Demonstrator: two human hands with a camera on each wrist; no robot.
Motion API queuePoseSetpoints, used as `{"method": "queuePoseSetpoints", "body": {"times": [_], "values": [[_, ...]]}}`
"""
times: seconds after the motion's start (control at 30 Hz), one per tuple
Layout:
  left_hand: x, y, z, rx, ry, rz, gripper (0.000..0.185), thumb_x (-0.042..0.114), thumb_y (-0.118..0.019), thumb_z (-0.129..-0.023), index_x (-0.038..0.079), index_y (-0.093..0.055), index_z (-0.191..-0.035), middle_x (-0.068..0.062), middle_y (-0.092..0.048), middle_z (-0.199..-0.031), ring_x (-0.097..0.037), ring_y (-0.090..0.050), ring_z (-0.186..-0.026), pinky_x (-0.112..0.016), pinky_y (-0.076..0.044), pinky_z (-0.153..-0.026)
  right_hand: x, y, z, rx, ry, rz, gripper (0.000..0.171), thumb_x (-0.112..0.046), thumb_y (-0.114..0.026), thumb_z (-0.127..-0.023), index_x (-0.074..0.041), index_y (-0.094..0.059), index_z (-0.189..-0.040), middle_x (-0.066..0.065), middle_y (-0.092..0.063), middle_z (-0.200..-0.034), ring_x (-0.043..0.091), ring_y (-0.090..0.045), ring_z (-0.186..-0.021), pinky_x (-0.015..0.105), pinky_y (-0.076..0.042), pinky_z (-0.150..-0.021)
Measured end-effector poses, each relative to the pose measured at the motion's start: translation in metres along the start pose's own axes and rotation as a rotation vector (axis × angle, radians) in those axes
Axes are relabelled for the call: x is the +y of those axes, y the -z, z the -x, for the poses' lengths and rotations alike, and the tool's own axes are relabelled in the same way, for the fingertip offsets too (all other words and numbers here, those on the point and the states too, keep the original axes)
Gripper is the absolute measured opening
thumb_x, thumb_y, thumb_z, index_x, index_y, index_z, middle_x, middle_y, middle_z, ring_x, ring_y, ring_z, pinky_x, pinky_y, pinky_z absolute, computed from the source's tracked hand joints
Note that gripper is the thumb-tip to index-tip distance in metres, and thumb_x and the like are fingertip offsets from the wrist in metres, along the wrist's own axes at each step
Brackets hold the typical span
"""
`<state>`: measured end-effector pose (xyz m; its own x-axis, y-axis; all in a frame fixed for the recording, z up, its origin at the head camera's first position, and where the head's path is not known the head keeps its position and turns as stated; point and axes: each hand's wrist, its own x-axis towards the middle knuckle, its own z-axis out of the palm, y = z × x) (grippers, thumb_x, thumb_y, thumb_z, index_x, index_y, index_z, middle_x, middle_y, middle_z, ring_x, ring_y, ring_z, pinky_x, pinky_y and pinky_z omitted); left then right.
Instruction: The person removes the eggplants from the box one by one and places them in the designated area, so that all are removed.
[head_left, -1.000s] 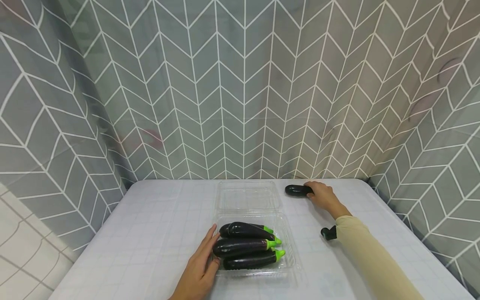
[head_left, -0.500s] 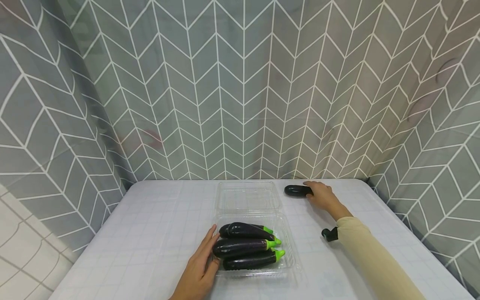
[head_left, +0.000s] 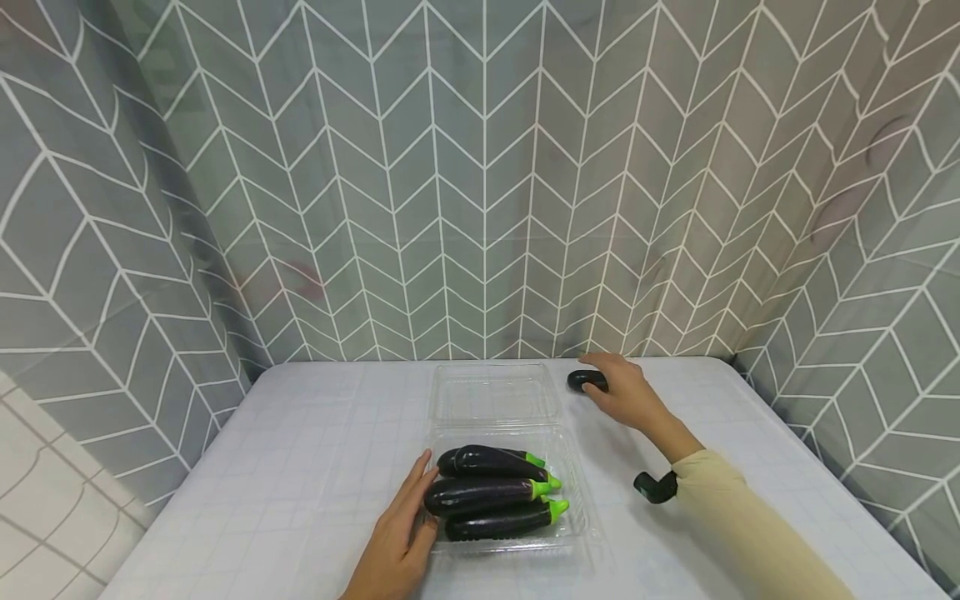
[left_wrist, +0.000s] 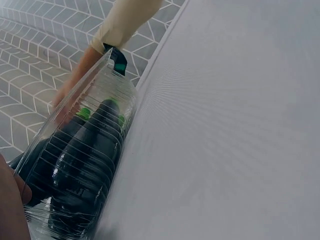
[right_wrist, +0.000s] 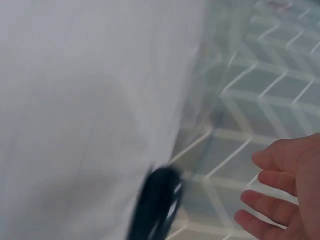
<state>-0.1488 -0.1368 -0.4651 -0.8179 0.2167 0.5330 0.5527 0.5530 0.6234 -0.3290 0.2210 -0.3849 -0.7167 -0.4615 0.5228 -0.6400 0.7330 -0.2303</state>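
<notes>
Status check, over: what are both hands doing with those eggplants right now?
Left hand flat against clear tray, three eggplants inside. Right hand open, over loose eggplant. Path to tray unobstructed.

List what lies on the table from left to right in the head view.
Left hand → clear plastic container holding three eggplants → loose eggplant → right hand.
</notes>
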Motion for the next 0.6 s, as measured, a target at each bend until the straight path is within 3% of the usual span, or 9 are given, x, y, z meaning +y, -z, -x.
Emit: {"method": "queuePoseSetpoints", "body": {"times": [0.33,0.6], "values": [[0.002,0.001,0.001,-0.010,0.035,-0.020,0.063,-0.002,-0.051,-0.083,0.009,-0.036,-0.143,0.001,-0.019,-0.153,-0.023,-0.025,-0.135,-0.017,-0.016,-0.105,-0.061,0.002,0.008,0.069,0.065,-0.184,0.038,-0.013,-0.067,-0.085,-0.005,-0.058,-0.121,0.007,-0.057,-0.122,0.023,-0.051,-0.115,0.044,-0.044,-0.091],[0.002,0.001,0.001,-0.007,0.032,-0.020,0.062,-0.002,-0.051,-0.083,0.008,-0.036,-0.143,0.001,-0.019,-0.153,-0.023,-0.025,-0.136,-0.017,-0.016,-0.106,-0.092,-0.008,0.018,0.060,0.084,-0.269,0.035,-0.015,-0.067,-0.085,-0.011,-0.060,-0.119,-0.001,-0.059,-0.119,0.016,-0.052,-0.112,0.040,-0.045,-0.090]]}}
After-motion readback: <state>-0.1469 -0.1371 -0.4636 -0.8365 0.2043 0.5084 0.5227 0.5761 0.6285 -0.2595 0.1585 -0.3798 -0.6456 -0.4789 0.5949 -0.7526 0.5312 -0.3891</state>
